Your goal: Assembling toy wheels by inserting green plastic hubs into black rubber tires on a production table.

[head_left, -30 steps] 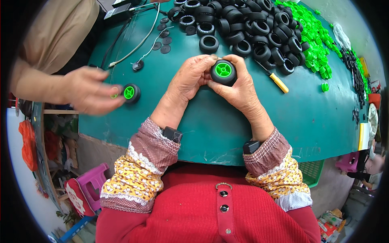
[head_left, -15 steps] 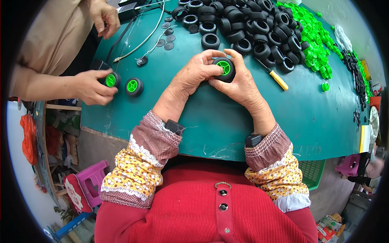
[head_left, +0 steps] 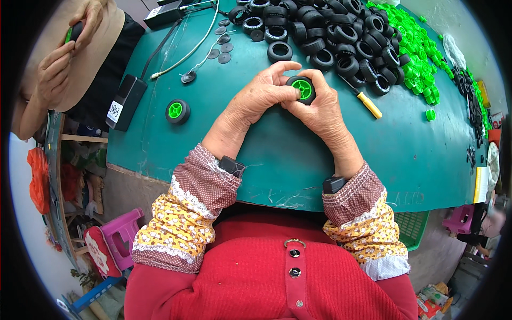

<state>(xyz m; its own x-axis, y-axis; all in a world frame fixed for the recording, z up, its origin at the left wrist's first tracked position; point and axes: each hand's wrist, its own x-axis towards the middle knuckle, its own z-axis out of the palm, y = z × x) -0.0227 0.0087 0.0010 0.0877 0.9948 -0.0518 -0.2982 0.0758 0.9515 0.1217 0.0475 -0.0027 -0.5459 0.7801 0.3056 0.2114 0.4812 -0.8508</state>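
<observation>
Both of my hands hold one small toy wheel (head_left: 301, 88), a black rubber tyre with a green hub. My left hand (head_left: 261, 96) grips its left side with the thumb pressing on the hub. My right hand (head_left: 320, 109) cups it from the right and below. The wheel is held just above the teal table (head_left: 266, 160). A second finished wheel (head_left: 177, 111) lies flat on the table to the left, apart from my hands.
A heap of black tyres (head_left: 330, 32) and a pile of green hubs (head_left: 418, 58) fill the far side. A yellow-handled tool (head_left: 365, 101) lies right of my hands. A black box (head_left: 125, 101), cables and small discs sit at left. Another person's hands (head_left: 56, 69) hold a wheel at upper left.
The other person lifted one wheel off the table and drew their hands back to the upper left, leaving one wheel behind. My hands keep the wheel, shifted slightly.
</observation>
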